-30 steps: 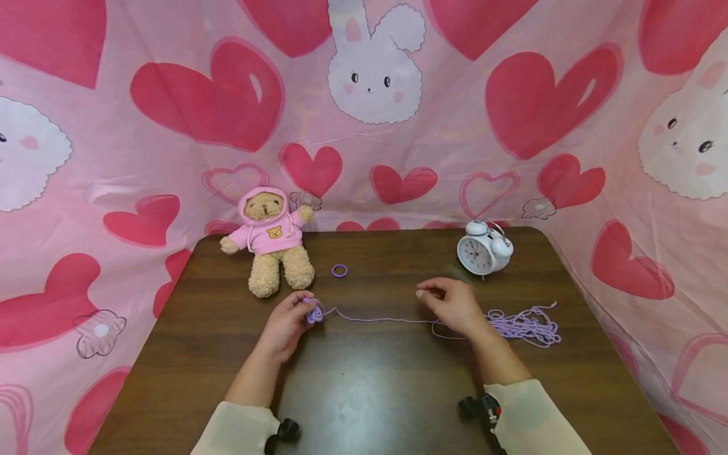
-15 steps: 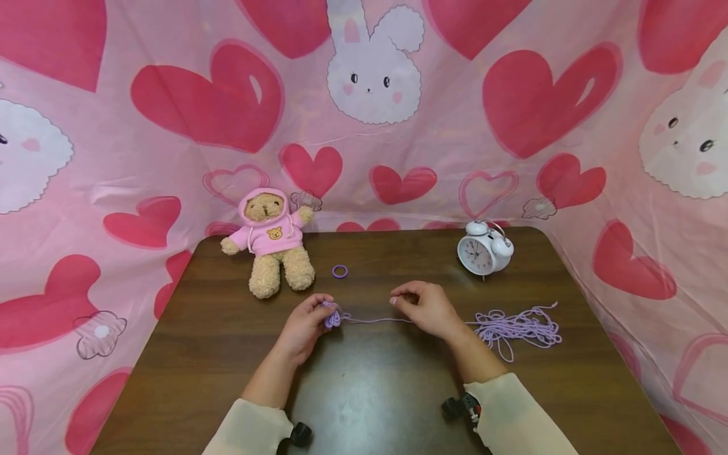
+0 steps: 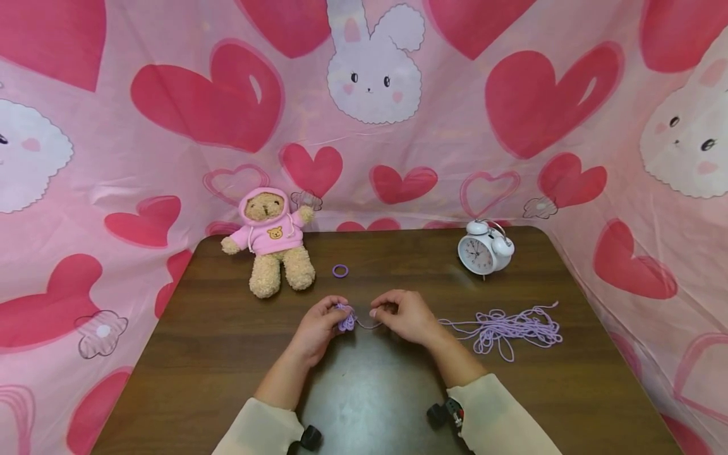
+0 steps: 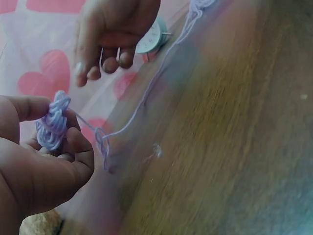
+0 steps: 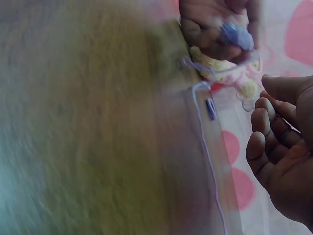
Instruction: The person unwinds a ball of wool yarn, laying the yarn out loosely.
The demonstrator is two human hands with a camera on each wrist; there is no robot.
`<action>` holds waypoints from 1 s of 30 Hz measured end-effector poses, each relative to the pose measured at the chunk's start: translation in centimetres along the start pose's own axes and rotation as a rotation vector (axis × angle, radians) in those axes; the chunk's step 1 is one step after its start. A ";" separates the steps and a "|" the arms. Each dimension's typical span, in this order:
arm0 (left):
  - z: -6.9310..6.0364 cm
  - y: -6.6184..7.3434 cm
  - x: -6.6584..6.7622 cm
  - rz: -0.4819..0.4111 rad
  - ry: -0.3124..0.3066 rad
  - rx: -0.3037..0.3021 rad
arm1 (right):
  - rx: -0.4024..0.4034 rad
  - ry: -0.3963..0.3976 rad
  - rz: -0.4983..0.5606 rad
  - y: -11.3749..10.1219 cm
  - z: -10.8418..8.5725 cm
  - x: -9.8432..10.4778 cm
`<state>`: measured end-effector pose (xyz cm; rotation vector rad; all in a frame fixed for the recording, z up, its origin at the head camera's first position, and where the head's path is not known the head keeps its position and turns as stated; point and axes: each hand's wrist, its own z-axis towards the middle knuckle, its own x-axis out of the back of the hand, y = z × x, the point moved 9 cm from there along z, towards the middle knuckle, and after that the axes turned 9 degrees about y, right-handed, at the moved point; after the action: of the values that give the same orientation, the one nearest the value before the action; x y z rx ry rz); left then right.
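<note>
In my left hand (image 3: pixel 321 325) I hold a small wound bundle of lilac yarn (image 4: pixel 53 125), pinched between thumb and fingers above the table. One strand (image 4: pixel 142 100) leaves it, twists into a small loop and runs along the wood to a loose pile of the same yarn (image 3: pixel 520 330) on the right. My right hand (image 3: pixel 406 316) hovers close to the bundle, fingers loosely bent. The right wrist view shows nothing between its fingertips (image 5: pixel 257 139), and the strand passes apart from them. From the head view, part of the strand is hidden behind the right hand.
A teddy bear (image 3: pixel 277 243) in a pink hoodie sits at the back left of the brown table (image 3: pixel 364 392). Near its feet lies a purple ring (image 3: pixel 340 271). A white alarm clock (image 3: pixel 485 248) stands at the back right. Pink heart-print cloth (image 3: pixel 364 170) hangs behind.
Both hands have drawn together: the left moved right with the yarn bundle, the right moved left. The strand between them looks shorter, and more of the yarn pile shows.
</note>
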<state>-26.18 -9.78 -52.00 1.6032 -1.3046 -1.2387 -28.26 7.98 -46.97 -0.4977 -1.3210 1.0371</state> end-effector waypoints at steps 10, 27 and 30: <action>-0.2 -0.4 -1.4 0.016 -0.042 0.008 | 0.032 -0.021 -0.030 -0.3 -0.1 -2.0; -0.1 -0.8 -0.9 0.026 -0.026 0.011 | 0.028 -0.021 -0.013 -0.4 -0.3 -2.0; 0.0 -0.9 -0.5 0.024 -0.010 0.011 | 0.015 -0.022 -0.014 -0.1 -0.3 -1.7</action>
<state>-25.91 -9.12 -52.69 1.5860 -1.3350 -1.2287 -27.80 6.56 -47.85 -0.4668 -1.3332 1.0428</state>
